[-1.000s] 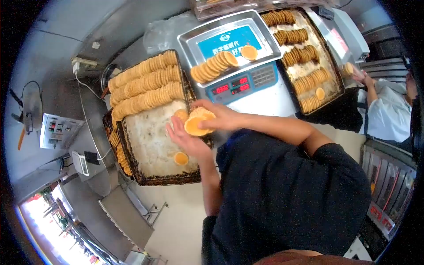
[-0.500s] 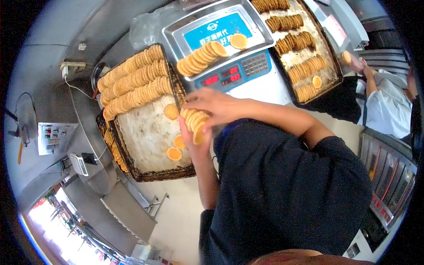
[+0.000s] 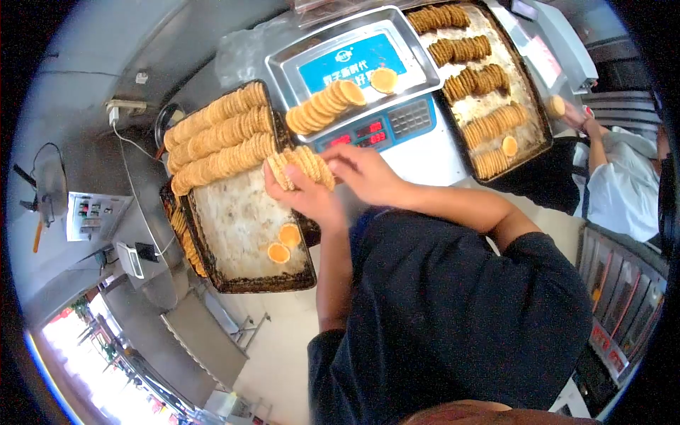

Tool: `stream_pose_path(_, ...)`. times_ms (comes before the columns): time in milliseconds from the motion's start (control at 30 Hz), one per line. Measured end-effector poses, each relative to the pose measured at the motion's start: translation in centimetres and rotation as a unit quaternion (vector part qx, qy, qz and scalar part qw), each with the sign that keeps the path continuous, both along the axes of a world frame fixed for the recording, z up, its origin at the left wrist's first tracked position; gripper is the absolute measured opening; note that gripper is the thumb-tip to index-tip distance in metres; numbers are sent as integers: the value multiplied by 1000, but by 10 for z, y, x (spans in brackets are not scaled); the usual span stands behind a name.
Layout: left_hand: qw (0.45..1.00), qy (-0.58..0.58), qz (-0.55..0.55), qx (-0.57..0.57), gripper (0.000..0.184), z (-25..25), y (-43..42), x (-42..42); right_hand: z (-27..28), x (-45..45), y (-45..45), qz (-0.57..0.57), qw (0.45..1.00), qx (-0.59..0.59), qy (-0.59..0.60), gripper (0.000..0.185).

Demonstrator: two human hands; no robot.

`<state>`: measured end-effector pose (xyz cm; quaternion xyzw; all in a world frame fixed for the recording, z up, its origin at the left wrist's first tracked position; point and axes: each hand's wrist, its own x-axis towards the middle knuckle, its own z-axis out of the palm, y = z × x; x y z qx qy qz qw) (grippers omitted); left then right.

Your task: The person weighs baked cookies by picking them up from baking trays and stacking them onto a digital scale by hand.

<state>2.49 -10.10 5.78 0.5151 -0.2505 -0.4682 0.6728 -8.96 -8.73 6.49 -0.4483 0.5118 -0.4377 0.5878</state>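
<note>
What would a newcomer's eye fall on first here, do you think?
Probably the stack of round golden biscuits in the left hand, with the right hand at its end. Next, the three biscuit rows across the far part of the dark-edged metal tray on the left, then the silver-and-blue scale beyond the hands, its red digits lit.

The left hand (image 3: 309, 200) holds a row of round biscuits (image 3: 301, 168), the right hand (image 3: 365, 173) at its end, near a scale (image 3: 413, 119) and a tray (image 3: 230, 219) bearing more biscuits (image 3: 219, 138).
</note>
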Motion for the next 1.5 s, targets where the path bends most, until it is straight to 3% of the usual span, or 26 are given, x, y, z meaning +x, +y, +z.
stream_pose_path(33, 983, -181, 24, -23, 56, -6, -1, -2, 7, -9, -2, 28, 998, 51, -10, 38)
stream_pose_path(67, 932, -357, 47, -46, 54, -10, -1, -4, 5, -9, 0, 31, 998, 50, -12, 38)
stream_pose_path(133, 910, -408, 39, -62, 59, -14, 2, -9, -2, -8, 3, -41, 981, 30, -189, 45)
stream_pose_path(200, 827, -508, 21, -239, 64, -36, 3, -10, 0, -10, 3, -39, 973, 30, -228, 54)
stream_pose_path(233, 833, -497, -15, -242, 78, -40, 7, -13, 13, -13, 4, -26, 980, 43, -191, 55)
stream_pose_path(400, 807, -496, -131, -294, 90, -28, 16, -26, -8, -39, 0, -45, 991, 26, -123, 62)
stream_pose_path(467, 871, -331, -208, -296, 90, -23, 13, -36, -16, -64, -4, -124, 990, -33, -60, 64)
stream_pose_path(500, 878, -337, -189, -283, 81, -26, 9, -42, -21, -80, -7, -183, 981, -67, 17, 67)
stream_pose_path(533, 856, -407, -200, -249, 55, -10, 0, -45, -22, -98, -10, -225, 967, -80, 88, 69)
stream_pose_path(600, 776, -532, -244, -235, 38, -15, -31, -54, -17, -131, -15, -266, 947, -96, 150, 72)
stream_pose_path(667, 755, -554, -253, -244, 36, -21, -62, -86, -30, -160, -20, -297, 909, -133, 262, 74)
stream_pose_path(733, 734, -575, -260, -253, 34, -29, -89, -120, -42, -173, -28, -305, 912, -132, 242, 79)
stream_pose_path(800, 629, -687, -260, -255, 38, -51, -113, -145, -53, -182, -37, -301, 893, -95, 321, 84)
stream_pose_path(833, 627, -687, -258, -261, 38, -57, -120, -152, -47, -182, -40, -290, 897, -68, 327, 87)
stream_pose_path(900, 568, -731, -343, -160, 38, -59, -130, -160, -50, -184, -48, -288, 885, -83, 355, 87)
stream_pose_path(1067, 582, -732, -313, -166, 23, -67, -133, -155, -63, -182, -71, -261, 820, -146, 489, 81)
stream_pose_path(1133, 526, -788, -279, -157, 22, -58, -134, -145, -70, -173, -78, -254, 816, -139, 500, 77)
stream_pose_path(1200, 537, -782, -277, -153, 21, -55, -136, -135, -73, -163, -84, -241, 780, -199, 542, 75)
stream_pose_path(1267, 570, -751, -314, -112, 20, -62, -137, -122, -75, -146, -85, -224, 785, -220, 534, 82)
stream_pose_path(1300, 587, -727, -348, -71, 33, -63, -137, -117, -75, -136, -85, -222, 796, -223, 517, 84)
stream_pose_path(1333, 587, -728, -347, -70, 33, -63, -136, -110, -74, -128, -84, -223, 805, -227, 501, 87)
stream_pose_path(1400, 601, -710, -334, -149, 63, -65, -131, -96, -72, -119, -79, -215, 816, -217, 491, 85)
stream_pose_path(1433, 575, -719, -365, -138, 84, -67, -131, -88, -71, -116, -76, -209, 819, -212, 490, 87)
stream_pose_path(1500, 589, -694, -384, -156, 86, -66, -133, -76, -71, -113, -71, -199, 822, -209, 490, 89)
